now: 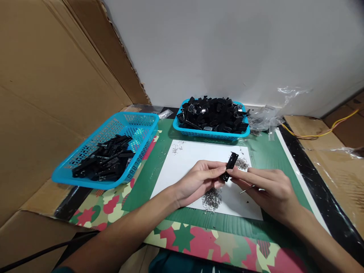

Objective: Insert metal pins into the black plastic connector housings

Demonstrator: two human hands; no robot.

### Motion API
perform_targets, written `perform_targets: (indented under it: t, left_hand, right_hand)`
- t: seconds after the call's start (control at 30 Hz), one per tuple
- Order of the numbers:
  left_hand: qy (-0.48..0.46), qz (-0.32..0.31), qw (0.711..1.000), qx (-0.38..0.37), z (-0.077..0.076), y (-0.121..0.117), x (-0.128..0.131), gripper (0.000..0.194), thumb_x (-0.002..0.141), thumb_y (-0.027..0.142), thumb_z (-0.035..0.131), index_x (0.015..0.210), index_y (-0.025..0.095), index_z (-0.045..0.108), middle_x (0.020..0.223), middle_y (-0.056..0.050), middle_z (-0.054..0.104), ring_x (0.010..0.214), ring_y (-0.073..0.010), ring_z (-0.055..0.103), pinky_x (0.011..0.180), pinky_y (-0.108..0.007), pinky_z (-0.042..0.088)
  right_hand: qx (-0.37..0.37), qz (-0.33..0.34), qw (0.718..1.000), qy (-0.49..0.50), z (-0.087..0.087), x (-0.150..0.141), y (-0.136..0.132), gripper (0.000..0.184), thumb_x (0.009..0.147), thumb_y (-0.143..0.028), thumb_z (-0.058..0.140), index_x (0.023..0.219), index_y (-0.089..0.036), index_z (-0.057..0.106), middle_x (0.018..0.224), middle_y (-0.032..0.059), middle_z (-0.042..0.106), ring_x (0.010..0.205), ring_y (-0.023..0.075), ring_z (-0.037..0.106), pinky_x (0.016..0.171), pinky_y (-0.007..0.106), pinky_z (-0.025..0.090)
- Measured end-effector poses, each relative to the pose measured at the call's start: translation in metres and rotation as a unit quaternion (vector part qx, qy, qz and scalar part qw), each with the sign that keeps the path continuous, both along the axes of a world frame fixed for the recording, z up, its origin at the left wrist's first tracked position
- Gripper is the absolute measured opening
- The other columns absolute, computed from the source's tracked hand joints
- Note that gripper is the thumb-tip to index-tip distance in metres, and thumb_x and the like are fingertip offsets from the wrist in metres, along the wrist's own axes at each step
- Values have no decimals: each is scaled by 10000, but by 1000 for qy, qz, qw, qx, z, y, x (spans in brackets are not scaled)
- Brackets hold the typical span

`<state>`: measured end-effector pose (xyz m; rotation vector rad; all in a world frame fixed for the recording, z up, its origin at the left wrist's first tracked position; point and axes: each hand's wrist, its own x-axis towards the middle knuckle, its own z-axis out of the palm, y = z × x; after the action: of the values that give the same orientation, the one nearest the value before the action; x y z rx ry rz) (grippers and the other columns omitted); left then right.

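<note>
Two forearms (129, 226), one black part (232, 160) in left hand (202, 178), one rod (246, 189) in right hand (269, 187)

1 narrow, glossy black part (232, 160) with small slots and raised edges is held between the fingertips of the left hand (203, 178) and right hand (269, 185), tilted with its upper end toward 1 o'clock and its lower end toward 7. 1 thin, silvery metal tool (247, 189), possibly a slim rod, lies in the right hand at the part's 5 o'clock, its bare tip pointing toward 8.
</note>
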<state>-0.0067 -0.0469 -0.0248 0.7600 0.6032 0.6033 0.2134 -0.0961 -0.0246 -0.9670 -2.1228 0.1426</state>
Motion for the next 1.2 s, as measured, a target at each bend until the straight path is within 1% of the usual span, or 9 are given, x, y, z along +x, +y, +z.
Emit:
perform_targets:
  t: [0.27,0.37,0.43,0.53,0.6,0.67,0.8,0.93,1.2]
  left_hand:
    - [15,-41,999,25,4,-3,2,362,901,371,788,1171,130,810,1010,-127,694,633,-67,463,591,-241,336]
    - [39,-45,997,39,4,-3,2,401,911,407,765,1195,126,794,941,-106,686,603,-72,493,595,-252,349]
    - [78,-32,992,94,4,-2,2,433,969,451,678,1249,133,765,826,-70,664,597,-97,518,597,-257,363]
    - [177,27,945,274,4,-1,-1,417,1056,449,521,1292,177,732,909,-78,692,722,-146,588,689,-279,442]
    - [234,56,886,397,3,0,-4,350,1057,394,532,1291,212,719,1159,-99,696,901,-179,619,837,-312,484]
    - [264,62,838,473,1,0,-6,302,1019,341,607,1283,228,702,1279,-96,666,1053,-214,612,927,-339,492]
    - [286,55,790,540,-5,0,-6,248,952,272,703,1189,201,695,1223,-93,695,1132,-240,617,927,-353,510]
    - [330,40,739,586,-9,1,-6,137,946,243,720,1072,191,706,1067,-56,751,996,-225,657,931,-383,459]
    - [315,37,727,609,-15,2,-7,143,923,183,752,1065,180,727,969,-26,774,855,-174,676,848,-327,461]
  right_hand:
    - [94,-27,994,-50,4,1,-1,284,988,-59,572,1083,-229,779,735,3,691,553,83,570,509,219,390]
    - [102,-12,993,-62,6,2,-1,285,994,-37,536,1070,-188,765,742,19,684,561,90,562,516,222,394]
    - [101,-9,992,-77,6,3,-1,285,1004,-38,510,1052,-165,761,710,16,653,549,96,534,518,232,390]
    - [83,-31,990,-110,1,4,1,301,1020,-56,487,1019,-173,764,682,2,621,521,99,503,500,246,359]
    - [49,-55,989,-126,-3,4,2,290,1035,-95,490,999,-182,765,714,7,637,520,100,523,484,251,346]
    - [-4,-71,990,-126,-6,4,4,276,1052,-151,496,988,-183,763,768,21,661,542,108,572,481,250,359]
    - [-121,-70,987,-84,-9,1,5,261,1054,-201,513,988,-193,766,818,32,666,607,132,638,536,247,426]
    - [-189,-61,979,-41,-7,-2,5,216,1017,-178,563,982,-195,775,806,29,645,632,149,626,575,259,446]
    - [-303,-31,953,-8,6,-3,6,191,1003,-195,593,950,-195,777,835,40,658,684,161,617,615,279,459]
